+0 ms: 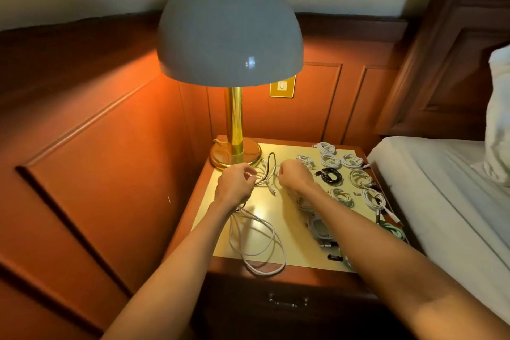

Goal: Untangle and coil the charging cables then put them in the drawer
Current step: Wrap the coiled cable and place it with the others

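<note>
Both hands work over the yellow top of the bench [276, 210], just in front of the brass foot of the table lamp [230, 27]. The left hand [234, 183] has its fingers curled and grips a long white cable [262, 240], whose loose loops fall from under the palm, lie on the bench and reach over its front edge. The right hand [295, 177] is also curled, and its fingertips seem to pinch a strand of the tangled cables [266, 175] that lie between the two hands. In this tangle there are white strands and one black braided cable [271, 159]. To the right, several coiled white cables [329, 160] are laid in rows, with a black coil [331, 175] among them and a green cable [393, 230] near the right edge. More coils lie partly hidden under the right forearm. The drawer [248, 303] below the bench top is closed. A bed [441, 188] stands just beside the bench on the right.
</note>
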Demonstrator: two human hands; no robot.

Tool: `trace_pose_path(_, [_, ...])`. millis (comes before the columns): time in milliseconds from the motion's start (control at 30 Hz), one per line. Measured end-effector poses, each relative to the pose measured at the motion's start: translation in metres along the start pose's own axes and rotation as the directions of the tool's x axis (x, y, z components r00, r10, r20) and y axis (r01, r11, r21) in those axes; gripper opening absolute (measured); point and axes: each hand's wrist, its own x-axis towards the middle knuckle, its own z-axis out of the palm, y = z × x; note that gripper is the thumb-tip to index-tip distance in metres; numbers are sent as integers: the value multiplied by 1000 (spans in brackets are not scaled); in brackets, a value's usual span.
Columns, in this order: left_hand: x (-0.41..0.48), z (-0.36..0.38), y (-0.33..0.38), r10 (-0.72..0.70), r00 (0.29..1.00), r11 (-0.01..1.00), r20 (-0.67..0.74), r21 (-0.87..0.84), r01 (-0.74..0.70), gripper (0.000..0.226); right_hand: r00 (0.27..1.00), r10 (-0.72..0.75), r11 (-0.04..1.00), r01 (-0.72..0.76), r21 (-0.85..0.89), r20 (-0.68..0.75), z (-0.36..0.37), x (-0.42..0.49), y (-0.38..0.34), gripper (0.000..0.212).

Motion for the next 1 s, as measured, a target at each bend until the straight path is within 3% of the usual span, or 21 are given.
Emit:
trace_pose_path(100, [-2,-1,-2,42,999,999,0,-28,-42,37,991,28,961,9,277,-129,-45,-1,-3,10])
trace_pose_path(200, [-7,2,4,72,995,997,73,6,-72,64,951,-1,931,114,346,-310,-115,-19,1,9])
trace_pose_path(333, [-10,5,18,45,996,999,83,-10,-45,78,891,-15,841,258,477,-454,-188,-62,13,9])
trace_pose_path(467, [-5,-6,53,162,968,986,191,-81,-148,81,939,70,684,201,701,-337,-218,-101,26,11])
trace_pose_path(533, [-6,-17,74,251,935,937,252,-305,-169,75,951,71,645,187,741,-302,-222,-113,31,13])
trace_pose_path(600, [-7,-23,90,342,901,888,268,-405,-217,71,954,78,605,187,774,-291,-226,-122,34,15])
trace_pose_path(667, [-10,-24,104,403,863,893,306,-337,-297,52,952,84,575,195,794,-294,-230,-128,36,16])
trace_pose_path(767, [-10,-35,120,412,892,890,187,-291,-350,22,939,141,564,184,805,-313,-233,-135,40,16])
trace_pose_path(867, [-6,-65,136,434,900,838,-41,-350,-419,20,967,112,582,122,804,-227,-223,-142,42,18])
trace_pose_path(1000, [-16,-110,173,409,905,763,-119,-499,-410,23,998,-55,661,64,748,-37,-185,-145,17,52])
